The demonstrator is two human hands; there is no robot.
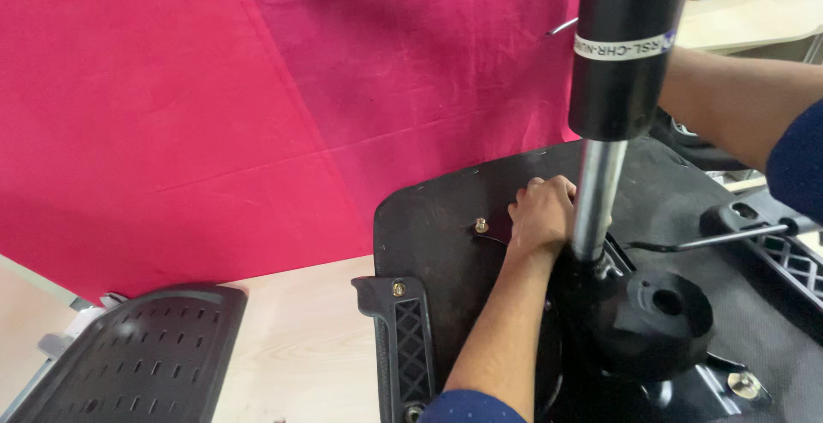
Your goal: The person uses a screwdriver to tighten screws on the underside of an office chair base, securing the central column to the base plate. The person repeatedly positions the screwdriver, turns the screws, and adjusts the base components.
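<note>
The person's left hand [540, 216] and forearm are bare, with a dark navy blue fabric sleeve [470, 408] finely speckled with pale dots ending above the elbow. The right forearm [729, 110] is bare too, its matching navy sleeve edge [799, 162] showing; that hand is hidden.

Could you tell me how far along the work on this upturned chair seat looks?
Done: the seat underside carries brass bolts, an armrest bracket and the black mechanism, with the gas cylinder upright in it. In hand: the left hand presses on the seat beside the cylinder; the right hand is hidden behind it. Left: the perforated backrest lies apart on the table.
</note>
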